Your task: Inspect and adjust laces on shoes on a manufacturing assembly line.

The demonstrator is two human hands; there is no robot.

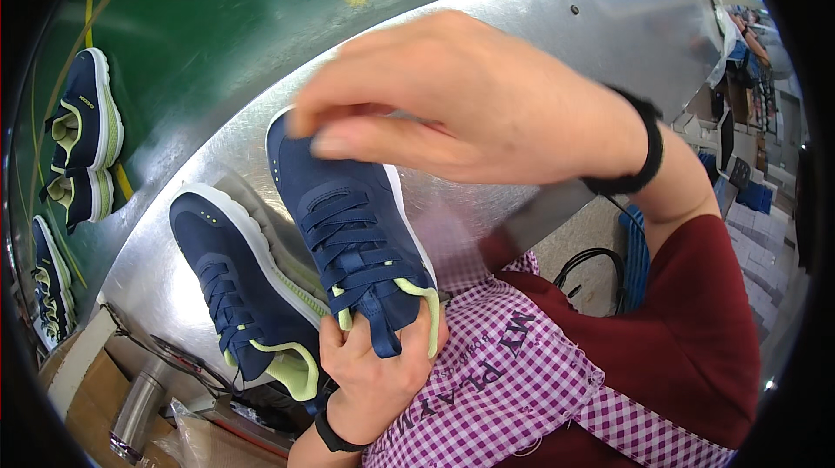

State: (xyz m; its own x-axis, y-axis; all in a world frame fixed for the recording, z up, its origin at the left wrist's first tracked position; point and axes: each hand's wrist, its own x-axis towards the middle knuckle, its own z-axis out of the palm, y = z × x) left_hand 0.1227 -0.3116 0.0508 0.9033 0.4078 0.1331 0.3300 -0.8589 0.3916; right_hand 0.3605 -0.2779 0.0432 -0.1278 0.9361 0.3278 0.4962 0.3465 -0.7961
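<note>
My left hand (378,372) is closed on the heel end of a navy blue shoe (335,198), its fingers around the lime-lined collar. This shoe has crossed navy laces, a heel pull loop and a white sole, and its toe points away from me. Above its toe my right hand (452,98) reaches in from the right, fingers bent and thumb a little apart from them. Its fingertips are blurred, and nothing shows between them. A matching navy shoe (230,272) lies just left of the held one, on the metal table (609,42).
More navy shoes (83,111) with white soles sit on the green surface (204,42) at the far left, several in all. At the lower left are a metal cylinder (135,411) and clear plastic (196,433). Black cables (591,255) hang near a blue coil (633,259) on the right.
</note>
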